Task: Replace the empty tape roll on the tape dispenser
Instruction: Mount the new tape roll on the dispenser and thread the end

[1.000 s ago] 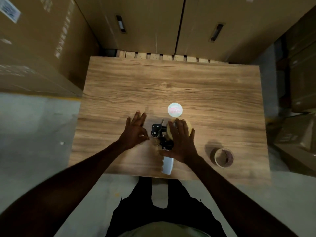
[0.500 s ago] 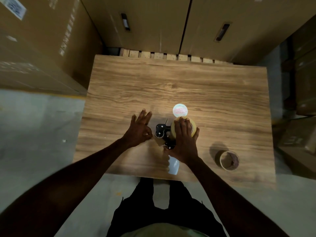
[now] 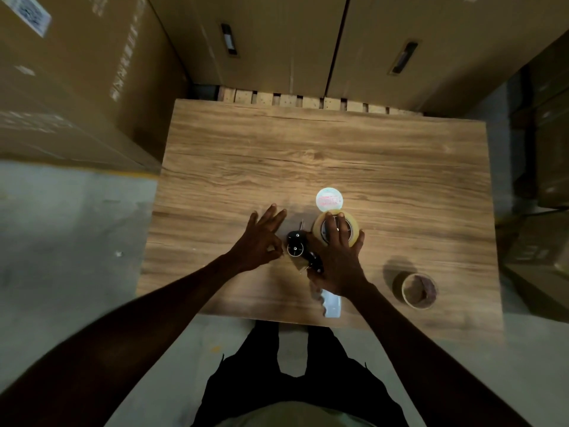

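Observation:
A tape dispenser [image 3: 296,242] lies on its side on the wooden table [image 3: 308,149], its black roller end to the left and its pale handle [image 3: 332,304] pointing at the near edge. A fresh tan tape roll [image 3: 354,225] sits on the dispenser's hub. My right hand [image 3: 338,260] lies over that roll and the frame, fingers spread across the hub and holding it down. My left hand [image 3: 258,241] is just left of the roller, thumb and forefinger pinched on the tape end, which hardly shows. The empty cardboard core [image 3: 418,291] stands to the right.
A round white disc with red print [image 3: 329,198] lies just beyond the tape roll. Tall cardboard boxes [image 3: 277,41] stand behind and to the left of the table, more at the right. A wooden pallet edge [image 3: 308,101] shows behind the far edge. Concrete floor surrounds the table.
My right hand slid forward from the dispenser's middle onto the new roll. My left hand's thumb and forefinger closed into a pinch beside the roller.

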